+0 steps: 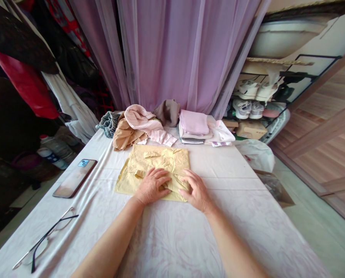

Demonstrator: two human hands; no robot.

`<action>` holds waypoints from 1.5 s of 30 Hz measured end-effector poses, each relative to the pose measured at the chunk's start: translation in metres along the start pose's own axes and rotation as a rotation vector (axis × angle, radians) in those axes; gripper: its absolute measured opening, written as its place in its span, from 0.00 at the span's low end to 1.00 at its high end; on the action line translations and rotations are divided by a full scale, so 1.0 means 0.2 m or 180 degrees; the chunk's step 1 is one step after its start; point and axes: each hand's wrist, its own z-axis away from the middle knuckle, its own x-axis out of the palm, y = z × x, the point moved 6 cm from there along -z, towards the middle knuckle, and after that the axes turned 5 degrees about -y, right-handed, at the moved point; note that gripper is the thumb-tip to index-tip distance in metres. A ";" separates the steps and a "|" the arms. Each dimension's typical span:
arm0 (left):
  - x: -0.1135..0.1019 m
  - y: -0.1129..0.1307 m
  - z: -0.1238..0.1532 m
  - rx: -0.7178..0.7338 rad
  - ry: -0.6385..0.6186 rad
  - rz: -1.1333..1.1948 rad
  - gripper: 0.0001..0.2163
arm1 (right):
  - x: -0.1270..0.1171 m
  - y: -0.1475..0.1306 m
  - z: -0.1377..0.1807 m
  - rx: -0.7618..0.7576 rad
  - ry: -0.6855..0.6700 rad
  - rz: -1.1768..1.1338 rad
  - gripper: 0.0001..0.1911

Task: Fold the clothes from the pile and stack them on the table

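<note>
A yellow garment (160, 158) lies folded into a rough rectangle on the cloth-covered table, with a strap or tie crossing its top. My left hand (152, 186) rests on its near middle part, fingers spread and slightly bent. At its near right corner is my right hand (196, 190), fingers apart and curved, the tips touching the fabric edge. Neither hand visibly grips the cloth. Behind it sit a loose heap with a pink striped garment (141, 117) and a brown garment (127, 133), and a folded stack topped by a lilac cloth (193, 122).
On the table's left lie a phone (75, 179) and a pair of eyeglasses (46, 237). A purple curtain (178, 50) hangs behind the table (172, 239). Hanging clothes (24, 83) are at left; a shoe rack (249, 90) and a plastic bag (256, 154) stand at right.
</note>
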 end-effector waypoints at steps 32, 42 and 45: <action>-0.30 -0.37 0.23 -0.1801 -0.0009 -0.0818 0.19 | 0.19 -0.17 -0.19 -0.0180 0.0013 -0.0283 0.10; -0.23 -0.42 0.28 -0.1714 0.1094 0.0517 0.20 | 0.24 -0.12 -0.15 -0.0149 -0.0004 -0.0261 0.13; -0.21 -0.44 0.29 -0.1611 0.1420 0.0917 0.17 | 0.24 -0.13 -0.15 -0.0157 -0.0068 -0.0164 0.16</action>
